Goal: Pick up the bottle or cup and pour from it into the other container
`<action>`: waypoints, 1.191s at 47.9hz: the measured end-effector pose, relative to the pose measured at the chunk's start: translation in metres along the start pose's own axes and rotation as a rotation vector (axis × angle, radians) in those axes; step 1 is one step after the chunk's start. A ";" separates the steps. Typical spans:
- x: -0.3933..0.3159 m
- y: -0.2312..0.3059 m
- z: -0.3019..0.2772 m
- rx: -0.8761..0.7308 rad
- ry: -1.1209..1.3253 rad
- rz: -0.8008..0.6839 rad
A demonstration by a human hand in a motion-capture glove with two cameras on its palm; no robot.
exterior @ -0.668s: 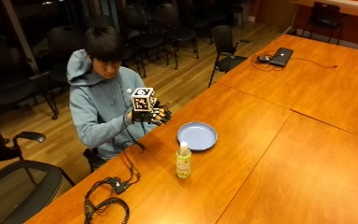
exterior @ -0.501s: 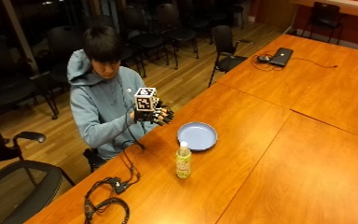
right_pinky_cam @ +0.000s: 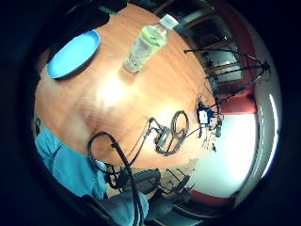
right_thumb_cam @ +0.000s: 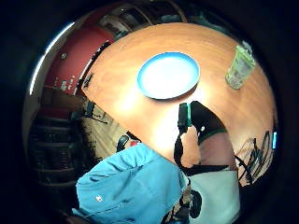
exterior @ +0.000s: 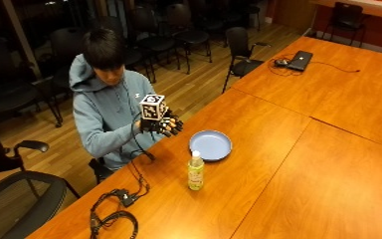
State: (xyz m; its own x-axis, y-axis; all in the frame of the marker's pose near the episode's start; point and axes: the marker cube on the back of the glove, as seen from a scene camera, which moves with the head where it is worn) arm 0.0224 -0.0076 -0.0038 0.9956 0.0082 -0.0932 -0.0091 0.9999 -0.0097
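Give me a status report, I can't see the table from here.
Gloved right hand raised above the table edge, holding nothing. Bottle upright, untouched, beside the blue plate. Nothing between hand and bottle.

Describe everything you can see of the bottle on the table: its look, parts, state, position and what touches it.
The bottle is clear plastic with a white cap and holds yellowish liquid. It stands upright on the wooden table, capped, beside the blue plate but apart from it. Nothing touches it except the tabletop; the gloved right hand is held above the table edge, away from it.
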 end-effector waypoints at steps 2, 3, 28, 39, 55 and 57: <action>0.002 0.003 -0.001 -0.002 -0.050 0.052; 0.006 0.004 -0.002 -0.006 -0.061 0.058; 0.116 0.044 0.001 0.061 -0.118 0.202; 0.152 0.045 0.021 0.154 -0.205 0.212; 0.177 0.018 0.070 0.351 -0.555 0.178; 0.181 0.011 0.077 0.369 -0.596 0.174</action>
State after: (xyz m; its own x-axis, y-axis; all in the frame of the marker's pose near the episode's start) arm 0.2098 0.0057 0.0555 0.8651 0.0669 0.4970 -0.2449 0.9213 0.3021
